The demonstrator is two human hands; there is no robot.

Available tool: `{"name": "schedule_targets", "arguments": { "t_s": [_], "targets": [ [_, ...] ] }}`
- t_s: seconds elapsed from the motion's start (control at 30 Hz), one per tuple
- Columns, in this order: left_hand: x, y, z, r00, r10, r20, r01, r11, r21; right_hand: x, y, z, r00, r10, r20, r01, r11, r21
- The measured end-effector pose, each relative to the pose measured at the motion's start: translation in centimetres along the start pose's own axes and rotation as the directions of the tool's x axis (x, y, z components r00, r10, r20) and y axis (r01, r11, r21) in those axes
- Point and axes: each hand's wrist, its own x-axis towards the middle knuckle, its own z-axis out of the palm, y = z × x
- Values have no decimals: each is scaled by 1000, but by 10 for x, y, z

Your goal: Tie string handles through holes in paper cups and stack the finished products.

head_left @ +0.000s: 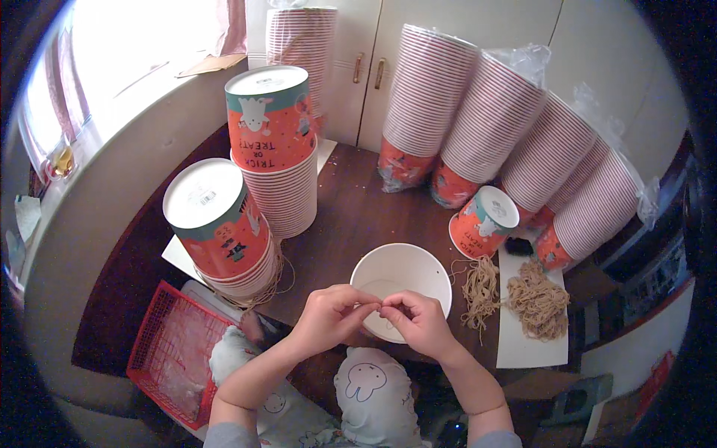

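Note:
An open paper bucket [409, 270] with a white inside stands on the dark brown table in front of me. My left hand [332, 317] and my right hand [418, 321] meet above its near side. Both hands are pinched, fingertips almost touching at the middle. Whatever lies between them is too small to make out. Loose tan twine [480, 291] lies right of the bucket, and a larger twine heap [538, 301] rests on a white board [526, 351]. Behind the twine, a single orange printed bucket [484, 224] stands upside down.
At the left stand a near stack of upside-down buckets [224, 231] with twine around its base and a taller stack [272, 127]. Bagged bucket stacks [429, 97] line the back right. A red plastic basket [160, 347] sits at lower left; a small black object [519, 246] lies beside the twine.

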Motion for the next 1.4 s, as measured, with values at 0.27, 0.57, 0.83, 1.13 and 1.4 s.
{"name": "schedule_targets", "arguments": {
  "t_s": [0.27, 0.57, 0.83, 1.13, 1.4],
  "targets": [
    [1, -5, -1, 996, 53, -70, -41, 984, 172, -1, -7, -2, 1000, -2, 27, 4, 998, -56],
    [2, -9, 0, 994, 34, -102, -21, 993, 120, 0, -10, -3, 992, -127, 16, 128, 981, -145],
    [3, -8, -1, 998, 11, -64, 0, 985, 174, -5, -8, -7, 1000, -12, 16, 12, 999, -33],
    [-15, -15, -25, 980, 191, 60, -196, 976, 91, -32, -39, -12, 979, 46, 198, 19, 949, -314],
    [-92, -15, -9, 912, -409, 10, 392, 868, -305, -79, -45, 49, 939, -239, 246, 332, 816, -474]
  ]
}}
